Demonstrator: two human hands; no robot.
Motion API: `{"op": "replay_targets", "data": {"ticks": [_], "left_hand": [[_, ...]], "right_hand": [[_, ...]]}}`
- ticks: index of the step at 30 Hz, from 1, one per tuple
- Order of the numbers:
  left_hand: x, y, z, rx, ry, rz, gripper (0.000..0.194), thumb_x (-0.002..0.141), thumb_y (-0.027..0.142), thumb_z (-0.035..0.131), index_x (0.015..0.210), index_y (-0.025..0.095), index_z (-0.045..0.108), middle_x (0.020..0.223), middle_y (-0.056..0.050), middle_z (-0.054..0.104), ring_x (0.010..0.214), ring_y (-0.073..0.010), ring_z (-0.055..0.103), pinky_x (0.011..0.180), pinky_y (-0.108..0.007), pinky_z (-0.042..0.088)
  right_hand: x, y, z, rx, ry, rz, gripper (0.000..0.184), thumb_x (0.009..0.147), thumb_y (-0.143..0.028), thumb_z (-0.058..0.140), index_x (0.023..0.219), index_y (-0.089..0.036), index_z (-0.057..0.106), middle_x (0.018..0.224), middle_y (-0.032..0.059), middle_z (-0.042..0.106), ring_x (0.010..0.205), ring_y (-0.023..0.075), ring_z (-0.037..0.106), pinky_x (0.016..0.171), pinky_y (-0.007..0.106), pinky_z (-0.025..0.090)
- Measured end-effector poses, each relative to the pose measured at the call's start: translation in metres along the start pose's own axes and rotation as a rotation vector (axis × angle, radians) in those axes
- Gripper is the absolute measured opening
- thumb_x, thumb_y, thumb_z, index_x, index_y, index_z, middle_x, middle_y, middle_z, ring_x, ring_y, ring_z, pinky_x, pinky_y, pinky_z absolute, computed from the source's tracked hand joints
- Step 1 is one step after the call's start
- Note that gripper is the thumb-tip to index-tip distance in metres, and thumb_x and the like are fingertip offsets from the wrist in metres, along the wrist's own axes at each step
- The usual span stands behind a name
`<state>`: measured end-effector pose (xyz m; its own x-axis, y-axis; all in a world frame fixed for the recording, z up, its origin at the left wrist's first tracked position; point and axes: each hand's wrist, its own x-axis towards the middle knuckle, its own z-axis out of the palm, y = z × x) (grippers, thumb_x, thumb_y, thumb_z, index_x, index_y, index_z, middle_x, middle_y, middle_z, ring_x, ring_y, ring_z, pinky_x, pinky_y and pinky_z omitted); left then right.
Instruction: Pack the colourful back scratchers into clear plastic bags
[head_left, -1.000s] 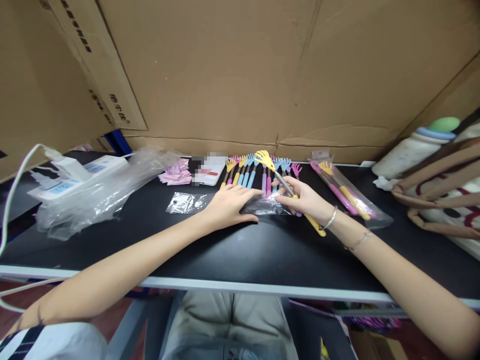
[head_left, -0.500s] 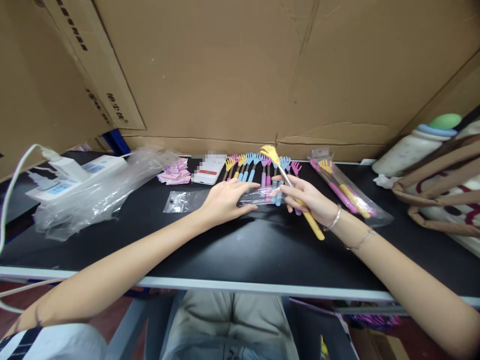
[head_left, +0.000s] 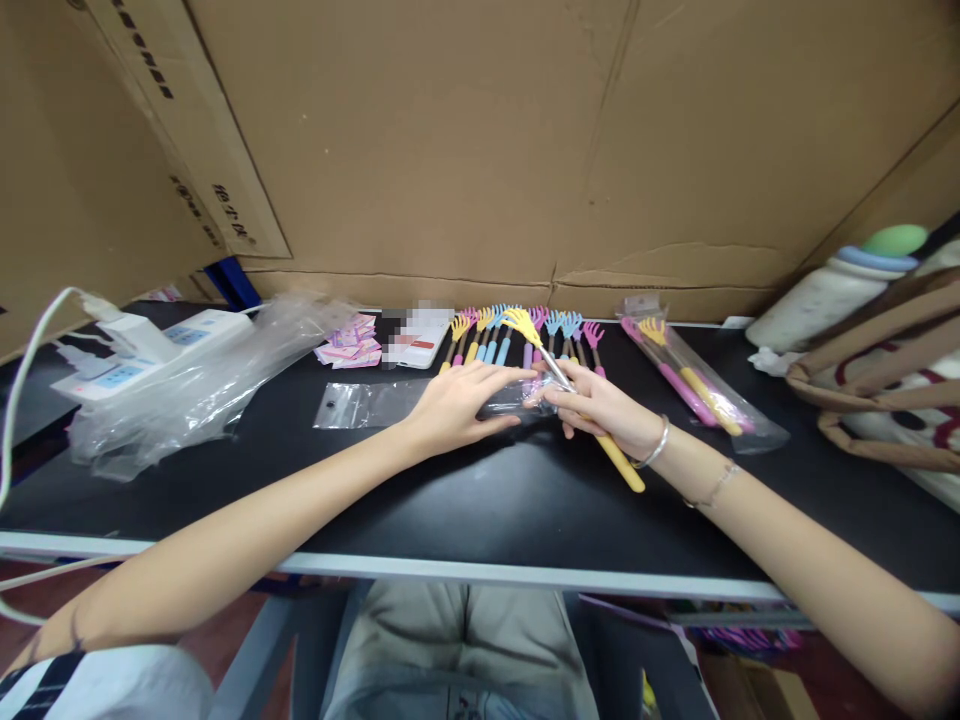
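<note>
A long clear plastic bag (head_left: 375, 403) lies across the black table. My left hand (head_left: 457, 400) rests flat on it, fingers stretched and thumb apart. Gripped in my right hand (head_left: 600, 405) is a yellow back scratcher (head_left: 519, 322) with a metal shaft, its claw pointing up and left and its handle slanting toward me. The fingertips of that hand meet the bag's right end; whether they pinch it I cannot tell. Behind both hands stands a row of back scratchers (head_left: 491, 345) in yellow, pink, blue and purple, their handles partly hidden.
At right lies a bag of pink and yellow back scratchers (head_left: 675, 375), near a white bottle (head_left: 817, 300) and a fabric bag (head_left: 892, 390). Leftward are pink cards (head_left: 351, 342), a white phone-like device (head_left: 424, 338), loose plastic bags (head_left: 195, 400) and a power strip (head_left: 202, 335). Cardboard (head_left: 450, 150) walls the back.
My right hand has brought the back scratcher slightly left and lower, its claw now in front of the row. The clear bag has shifted a little left under my left hand.
</note>
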<state>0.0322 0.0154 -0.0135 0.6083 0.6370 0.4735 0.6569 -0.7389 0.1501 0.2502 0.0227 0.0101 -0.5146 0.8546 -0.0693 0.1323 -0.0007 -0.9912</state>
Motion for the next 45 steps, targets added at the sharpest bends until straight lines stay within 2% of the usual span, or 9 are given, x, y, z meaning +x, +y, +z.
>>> {"op": "replay_targets", "data": {"ticks": [5, 11, 16, 20, 30, 33, 38, 42, 45], "left_hand": [[0.000, 0.001, 0.000, -0.024, -0.006, 0.005, 0.042, 0.090, 0.040, 0.051, 0.130, 0.027, 0.047, 0.121, -0.002, 0.062, 0.104, -0.0182, 0.058, 0.089, -0.031, 0.043], [0.000, 0.000, 0.001, 0.004, 0.006, -0.037, 0.042, 0.090, 0.042, 0.050, 0.129, 0.028, 0.048, 0.119, -0.001, 0.063, 0.105, -0.0195, 0.058, 0.089, -0.032, 0.042], [0.000, 0.000, 0.002, 0.029, 0.028, -0.068, 0.043, 0.090, 0.044, 0.049, 0.129, 0.028, 0.047, 0.119, -0.002, 0.063, 0.106, -0.0202, 0.058, 0.095, -0.037, 0.040], [-0.001, 0.000, 0.002, 0.025, 0.010, -0.089, 0.046, 0.089, 0.043, 0.049, 0.132, 0.027, 0.043, 0.126, -0.002, 0.059, 0.112, -0.0206, 0.056, 0.101, -0.039, 0.037], [0.000, -0.002, 0.003, 0.013, 0.044, -0.070, 0.046, 0.089, 0.039, 0.050, 0.131, 0.023, 0.043, 0.125, -0.004, 0.060, 0.110, -0.0200, 0.058, 0.092, -0.033, 0.045], [0.000, -0.002, 0.003, 0.012, 0.059, -0.064, 0.046, 0.089, 0.038, 0.052, 0.131, 0.022, 0.043, 0.125, -0.004, 0.060, 0.110, -0.0195, 0.058, 0.092, -0.033, 0.046], [0.000, -0.002, 0.004, 0.015, 0.087, -0.049, 0.047, 0.088, 0.035, 0.055, 0.131, 0.021, 0.043, 0.125, -0.004, 0.060, 0.109, -0.0189, 0.058, 0.089, -0.030, 0.047], [0.000, -0.003, 0.005, 0.026, 0.098, -0.057, 0.049, 0.086, 0.033, 0.057, 0.131, 0.021, 0.042, 0.125, -0.004, 0.060, 0.107, -0.0181, 0.059, 0.090, -0.029, 0.046], [0.000, -0.002, 0.004, 0.039, 0.102, -0.065, 0.047, 0.086, 0.031, 0.057, 0.130, 0.021, 0.043, 0.121, -0.004, 0.061, 0.106, -0.0181, 0.059, 0.087, -0.029, 0.047]], "right_hand": [[0.001, 0.003, 0.001, 0.098, 0.099, -0.076, 0.041, 0.075, -0.034, 0.069, 0.108, -0.019, 0.048, 0.065, -0.0074, 0.059, 0.032, -0.0012, 0.023, 0.041, 0.020, 0.043], [-0.001, 0.003, 0.002, 0.131, 0.137, -0.090, 0.038, 0.077, -0.032, 0.065, 0.108, -0.019, 0.048, 0.079, -0.0026, 0.067, 0.031, -0.0021, 0.023, 0.043, 0.020, 0.045], [0.000, 0.004, 0.000, 0.172, 0.218, -0.117, 0.031, 0.079, -0.028, 0.061, 0.107, -0.020, 0.051, 0.077, -0.0029, 0.067, 0.031, -0.0011, 0.025, 0.046, 0.021, 0.047], [-0.002, 0.002, 0.003, 0.188, 0.188, -0.039, 0.033, 0.081, -0.027, 0.058, 0.113, -0.020, 0.052, 0.079, -0.0021, 0.066, 0.032, 0.0002, 0.026, 0.050, 0.024, 0.052], [-0.005, -0.003, 0.011, 0.152, 0.161, 0.004, 0.039, 0.081, -0.031, 0.060, 0.118, -0.022, 0.052, 0.100, 0.0025, 0.069, 0.035, 0.0001, 0.024, 0.058, 0.028, 0.056], [-0.005, -0.002, 0.011, 0.151, 0.154, 0.009, 0.033, 0.080, -0.032, 0.061, 0.110, -0.021, 0.053, 0.096, 0.0011, 0.069, 0.035, -0.0007, 0.025, 0.060, 0.028, 0.056], [-0.005, -0.001, 0.012, 0.127, 0.141, 0.047, 0.034, 0.079, -0.035, 0.063, 0.108, -0.018, 0.055, 0.067, -0.0060, 0.061, 0.036, 0.0002, 0.024, 0.061, 0.026, 0.056], [-0.004, 0.000, 0.012, 0.132, 0.137, 0.041, 0.037, 0.078, -0.035, 0.064, 0.110, -0.017, 0.055, 0.066, -0.0066, 0.060, 0.037, 0.0002, 0.024, 0.061, 0.026, 0.056], [-0.004, 0.001, 0.010, 0.137, 0.125, 0.031, 0.038, 0.077, -0.035, 0.066, 0.108, -0.017, 0.055, 0.056, -0.0093, 0.054, 0.037, 0.0014, 0.023, 0.063, 0.028, 0.056]]}}
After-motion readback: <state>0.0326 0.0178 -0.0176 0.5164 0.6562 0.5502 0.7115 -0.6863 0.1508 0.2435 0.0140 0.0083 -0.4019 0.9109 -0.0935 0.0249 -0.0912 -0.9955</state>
